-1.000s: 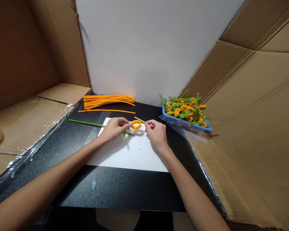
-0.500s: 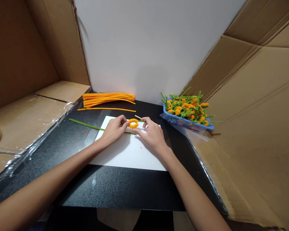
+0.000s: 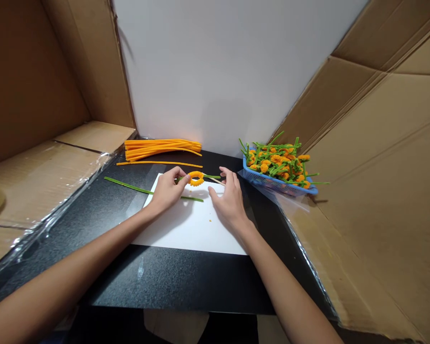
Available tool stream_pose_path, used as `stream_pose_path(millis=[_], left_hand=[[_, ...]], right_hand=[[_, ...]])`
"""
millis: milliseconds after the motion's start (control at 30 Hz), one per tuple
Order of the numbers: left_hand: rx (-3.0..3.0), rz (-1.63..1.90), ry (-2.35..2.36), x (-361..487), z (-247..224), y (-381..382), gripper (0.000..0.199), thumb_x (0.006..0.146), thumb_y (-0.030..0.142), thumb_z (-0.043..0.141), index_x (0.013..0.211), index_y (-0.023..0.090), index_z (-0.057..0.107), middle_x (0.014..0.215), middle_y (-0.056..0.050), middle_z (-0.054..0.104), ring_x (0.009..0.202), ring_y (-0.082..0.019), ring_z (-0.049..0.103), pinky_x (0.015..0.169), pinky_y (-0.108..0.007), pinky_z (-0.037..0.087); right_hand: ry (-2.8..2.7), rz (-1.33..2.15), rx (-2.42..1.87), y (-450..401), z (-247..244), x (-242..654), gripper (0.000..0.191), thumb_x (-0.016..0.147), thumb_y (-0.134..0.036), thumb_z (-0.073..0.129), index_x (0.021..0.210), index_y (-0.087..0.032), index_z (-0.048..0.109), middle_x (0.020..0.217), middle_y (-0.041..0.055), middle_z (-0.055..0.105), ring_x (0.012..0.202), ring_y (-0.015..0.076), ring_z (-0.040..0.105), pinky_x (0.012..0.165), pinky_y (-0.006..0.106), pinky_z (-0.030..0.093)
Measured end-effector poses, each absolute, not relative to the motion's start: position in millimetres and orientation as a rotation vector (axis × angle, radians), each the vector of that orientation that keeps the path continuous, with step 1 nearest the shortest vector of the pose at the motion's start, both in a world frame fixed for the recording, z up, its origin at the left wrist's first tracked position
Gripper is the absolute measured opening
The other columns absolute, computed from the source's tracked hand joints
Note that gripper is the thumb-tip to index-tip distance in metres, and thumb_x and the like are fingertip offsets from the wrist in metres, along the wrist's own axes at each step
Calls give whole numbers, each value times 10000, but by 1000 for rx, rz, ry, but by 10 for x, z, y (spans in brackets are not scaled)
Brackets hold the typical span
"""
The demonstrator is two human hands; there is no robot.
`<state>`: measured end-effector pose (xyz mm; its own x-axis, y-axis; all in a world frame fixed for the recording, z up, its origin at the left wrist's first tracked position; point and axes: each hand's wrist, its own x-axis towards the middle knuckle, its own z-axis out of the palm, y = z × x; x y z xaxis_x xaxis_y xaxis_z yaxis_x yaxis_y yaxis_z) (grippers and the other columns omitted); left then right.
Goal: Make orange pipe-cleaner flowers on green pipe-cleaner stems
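My left hand (image 3: 167,188) pinches a ring of crimped orange pipe cleaner (image 3: 196,178) by its left side, just above the white sheet. A green pipe cleaner (image 3: 211,177) juts out from the ring toward the right. To the right of it, my right hand (image 3: 227,193) has its thumb and forefinger apart. A thin pale stick (image 3: 217,181) runs into that hand and seems held by its other fingers, which are partly hidden. Another green pipe cleaner (image 3: 129,185) lies flat on table and paper, passing beneath my left hand.
Orange pipe cleaners (image 3: 161,149) lie bundled at the back left, with a single one (image 3: 157,163) in front. A blue basket (image 3: 279,180) at the back right holds several orange flowers with green stems. The white sheet (image 3: 189,234) covers the table's middle. Cardboard walls (image 3: 380,167) flank the table.
My right hand has opened its thumb and forefinger and drawn slightly right, away from the ring. The stick has swung to point lower. The ring has risen a little in my left hand.
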<state>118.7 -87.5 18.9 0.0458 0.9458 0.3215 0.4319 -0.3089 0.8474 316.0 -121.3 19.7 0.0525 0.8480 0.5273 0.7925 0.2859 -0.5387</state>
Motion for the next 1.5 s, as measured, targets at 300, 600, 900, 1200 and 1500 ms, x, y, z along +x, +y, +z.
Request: stream_pose_path(millis=[300, 600, 900, 1200, 1500], left_hand=[[2147, 1110, 1168, 1214, 212, -971, 189, 897, 334, 549, 777, 191, 576, 695, 10, 627, 589, -128, 500, 579, -250, 325], [2400, 1074, 1394, 1238, 145, -1016, 136, 876, 309, 556, 801, 202, 592, 775, -39, 682, 644, -174, 557, 605, -278, 325], [2138, 1036, 1460, 1245, 106, -983, 214, 871, 383, 579, 764, 200, 612, 690, -27, 660, 612, -176, 545, 587, -273, 309], [2092, 1006, 1504, 1218, 105, -946, 213, 860, 389, 576, 763, 208, 633, 694, -22, 662, 621, -176, 547, 592, -275, 313], [2080, 849, 1656, 1086, 153, -820, 210, 839, 400, 600, 769, 212, 661, 744, -24, 691, 696, -190, 577, 620, -279, 333]], right_hand=[[-1908, 184, -1556, -1295, 281, 3019, 238, 930, -382, 590, 932, -200, 744, 851, 68, 741, 782, 219, 630, 697, 306, 398], [-1866, 163, -1701, -1294, 286, 3000, 283, 876, -444, 651, 891, -193, 780, 655, 63, 704, 586, 193, 601, 580, 290, 338], [-1954, 120, -1767, -1296, 290, 3007, 272, 898, -349, 604, 712, -201, 737, 647, 66, 690, 607, 197, 592, 578, 302, 284], [-2141, -9, -1687, -1276, 295, 3078, 272, 956, -312, 553, 779, -212, 734, 748, 67, 730, 675, 201, 622, 596, 308, 268], [-2159, 29, -1790, -1219, 311, 3161, 266, 960, -269, 534, 799, -194, 732, 794, 81, 746, 705, 196, 642, 613, 308, 265]])
